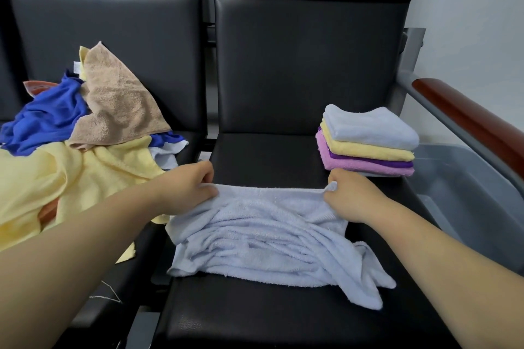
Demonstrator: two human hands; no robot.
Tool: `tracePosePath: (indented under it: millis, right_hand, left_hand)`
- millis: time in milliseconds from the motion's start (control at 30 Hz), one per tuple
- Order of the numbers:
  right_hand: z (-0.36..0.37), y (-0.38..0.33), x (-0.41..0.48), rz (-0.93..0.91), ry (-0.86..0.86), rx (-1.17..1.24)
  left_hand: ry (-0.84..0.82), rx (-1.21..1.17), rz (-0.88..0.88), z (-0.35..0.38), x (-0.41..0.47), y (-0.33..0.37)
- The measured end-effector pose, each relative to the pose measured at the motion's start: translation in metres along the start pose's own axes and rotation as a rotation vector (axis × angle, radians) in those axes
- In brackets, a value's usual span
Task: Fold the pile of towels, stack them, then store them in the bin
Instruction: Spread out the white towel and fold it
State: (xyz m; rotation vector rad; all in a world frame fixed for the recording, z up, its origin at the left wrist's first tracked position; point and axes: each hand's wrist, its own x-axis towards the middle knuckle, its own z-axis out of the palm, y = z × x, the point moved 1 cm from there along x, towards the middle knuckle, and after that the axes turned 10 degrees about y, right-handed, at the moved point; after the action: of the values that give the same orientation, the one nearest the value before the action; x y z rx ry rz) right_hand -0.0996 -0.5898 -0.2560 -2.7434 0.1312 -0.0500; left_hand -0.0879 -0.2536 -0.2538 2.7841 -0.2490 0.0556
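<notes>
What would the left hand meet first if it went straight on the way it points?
The left hand, pinching the towel, would likely cross bare seat and meet the folded stack; depth unclear.

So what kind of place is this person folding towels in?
Likely a waiting room or lobby rather than a home: black padded seats joined in a row, a wooden armrest on a grey metal frame, and a plain white wall.

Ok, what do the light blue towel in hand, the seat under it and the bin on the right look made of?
The light blue towel looks like terry cloth, probably cotton: matte looped pile, soft wrinkles. The seat is black leather or, just as likely, vinyl: smooth, dull sheen, padded panels. The bin seems moulded grey plastic: smooth, slightly glossy walls.
</notes>
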Motion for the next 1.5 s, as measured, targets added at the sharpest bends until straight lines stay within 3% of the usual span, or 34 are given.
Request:
tracePosePath:
  millis: [200,567,1067,1367,1500]
  right_hand:
    - [-0.002,-0.001,-0.004,-0.021,-0.027,0.063]
    - [0.0,0.004,-0.006,-0.098,-0.019,-0.006]
    - [0.003,0.009,-0.004,0.001,0.124,0.036]
    - [-0.002,0.009,-0.005,0.062,0.235,0.092]
    - [-0.002,0.003,-0.008,0.198,0.172,0.175]
  left_hand:
    - [0.093,0.04,0.01,-0.01,0.001,-0.01]
    - [0.08,0.037,-0.002,-0.012,-0.006,-0.011]
    - [-0.004,-0.025,-0.023,-0.008,-0.002,-0.018]
    - [0.146,0.1,-0.086,-0.015,-0.004,-0.034]
    - [0.208,0.085,-0.176,-0.024,-0.011,-0.035]
